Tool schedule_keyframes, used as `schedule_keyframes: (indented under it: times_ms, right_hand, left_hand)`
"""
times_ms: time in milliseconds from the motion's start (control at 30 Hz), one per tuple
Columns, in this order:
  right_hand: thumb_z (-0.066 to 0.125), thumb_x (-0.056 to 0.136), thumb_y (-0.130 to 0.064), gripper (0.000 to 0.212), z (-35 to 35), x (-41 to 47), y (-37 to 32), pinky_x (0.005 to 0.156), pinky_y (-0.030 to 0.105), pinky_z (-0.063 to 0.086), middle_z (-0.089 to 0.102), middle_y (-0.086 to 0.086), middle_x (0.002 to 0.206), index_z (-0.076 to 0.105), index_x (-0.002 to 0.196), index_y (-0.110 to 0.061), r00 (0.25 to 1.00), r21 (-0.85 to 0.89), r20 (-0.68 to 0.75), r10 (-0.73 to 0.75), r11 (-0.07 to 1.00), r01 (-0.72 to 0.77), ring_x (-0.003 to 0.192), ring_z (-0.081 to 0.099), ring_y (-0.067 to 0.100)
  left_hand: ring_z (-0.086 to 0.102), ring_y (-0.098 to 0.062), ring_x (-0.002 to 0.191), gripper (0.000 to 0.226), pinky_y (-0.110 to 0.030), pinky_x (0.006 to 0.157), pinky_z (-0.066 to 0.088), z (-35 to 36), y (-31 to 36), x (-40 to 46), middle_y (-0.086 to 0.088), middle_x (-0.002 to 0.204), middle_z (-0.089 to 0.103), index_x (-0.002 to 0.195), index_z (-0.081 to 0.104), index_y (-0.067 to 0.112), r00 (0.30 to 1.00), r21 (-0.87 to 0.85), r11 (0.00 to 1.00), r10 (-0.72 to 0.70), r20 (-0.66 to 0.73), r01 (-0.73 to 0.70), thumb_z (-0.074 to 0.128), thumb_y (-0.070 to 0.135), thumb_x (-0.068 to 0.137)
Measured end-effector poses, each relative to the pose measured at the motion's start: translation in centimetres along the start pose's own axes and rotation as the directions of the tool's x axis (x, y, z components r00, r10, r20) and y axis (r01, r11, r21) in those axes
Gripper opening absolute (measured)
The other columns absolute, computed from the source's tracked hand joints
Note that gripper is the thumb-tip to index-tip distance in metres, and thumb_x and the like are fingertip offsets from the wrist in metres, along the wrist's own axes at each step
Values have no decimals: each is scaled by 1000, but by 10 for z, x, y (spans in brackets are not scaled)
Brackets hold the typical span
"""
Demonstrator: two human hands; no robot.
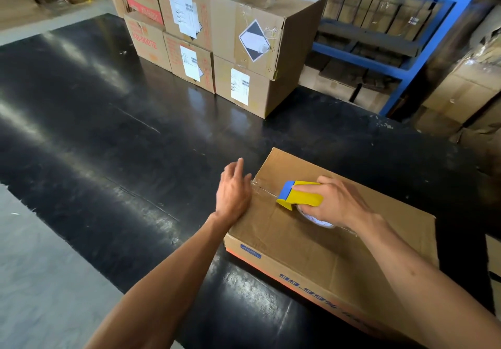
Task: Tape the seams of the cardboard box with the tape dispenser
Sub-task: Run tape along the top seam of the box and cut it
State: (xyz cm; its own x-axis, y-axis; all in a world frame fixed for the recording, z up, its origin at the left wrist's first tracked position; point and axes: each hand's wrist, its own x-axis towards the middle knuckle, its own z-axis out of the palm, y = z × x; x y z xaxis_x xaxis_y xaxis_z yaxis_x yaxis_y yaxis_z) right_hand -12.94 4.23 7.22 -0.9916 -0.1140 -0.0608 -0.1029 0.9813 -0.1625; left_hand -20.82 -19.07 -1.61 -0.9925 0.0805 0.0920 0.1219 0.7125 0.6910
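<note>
While we are holding the tape dispenser [299,195] in our right hand [336,202], fingers wrapped shut around it, it is resting on top of the cardboard box [311,243] on the black table [108,132]. Its blue nose is pointing along the centre seam toward the box's far-left edge, where our left hand [233,194], open and flat, is pressing the tape end.

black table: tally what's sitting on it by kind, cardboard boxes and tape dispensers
cardboard boxes: 7, one being taped and six stacked at the far edge
tape dispensers: 1, yellow and blue, on the near box in the right hand
total: 8
</note>
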Motion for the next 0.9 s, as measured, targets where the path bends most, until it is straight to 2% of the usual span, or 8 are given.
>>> schedule_keyframes:
  times_ms: [100,200,333,433,500,600,733,900]
  right_hand:
    - [66,75,-59,46,1,2,1,49,17,21,41,-7,74,59,121,-57,1000,5,10,15,1000,-15,69,47,15]
    - [65,75,-60,49,1,3,3,50,17,22,41,-7,75,58,123,-56,999,9,21,27,1000,-28,71,48,16]
    - [63,76,-64,54,-3,9,5,55,22,26,44,-9,83,51,128,-59,995,0,88,42,999,-42,80,46,14]
    - [61,77,-67,56,-8,13,6,64,27,31,44,-10,86,48,131,-59,992,-24,124,29,999,-26,83,44,13]
    - [61,77,-67,56,-8,13,5,66,28,31,45,-9,87,48,131,-59,993,-39,120,14,999,-10,86,47,15]
    - [60,79,-66,54,-9,11,6,65,28,29,45,-7,87,49,131,-58,994,-80,110,-23,996,32,86,47,16]
    - [58,78,-67,52,-13,2,20,55,26,26,48,-7,83,51,129,-58,992,-113,113,-54,991,67,78,44,15]
    - [58,77,-70,53,-15,-40,67,56,23,28,50,-10,85,48,128,-62,984,-133,176,-7,991,31,79,50,14]
  left_hand:
    - [20,-26,149,54,-40,121,23,13,6,-9,-7,163,20,155,25,16,927,52,944,307,214,-325,32,36,106]
    - [-6,-24,152,60,-38,124,-1,26,0,-9,-7,165,-1,158,9,16,828,267,825,360,431,-498,18,45,106]
    - [-14,-25,150,66,-34,121,-11,26,-7,-6,-11,164,-8,157,1,13,788,340,745,388,478,-573,10,50,104]
    - [-10,-29,151,77,-37,123,-7,23,-5,-9,-15,164,-5,157,2,9,786,414,688,397,474,-596,-4,53,94]
    - [-8,-31,151,79,-40,124,-4,22,-3,-11,-17,163,-4,156,2,7,782,435,666,399,480,-607,-5,52,92]
    - [-8,-31,151,80,-41,124,0,20,-2,-12,-17,164,-4,156,2,5,784,444,663,389,483,-602,-3,53,92]
    - [-15,-28,150,81,-40,124,-2,19,-1,-11,-15,163,-13,156,-7,7,780,448,662,363,509,-601,-4,58,92]
    - [-16,-28,150,81,-39,124,-6,18,-1,-12,-15,163,-13,156,-7,7,775,452,651,371,513,-610,-2,58,93]
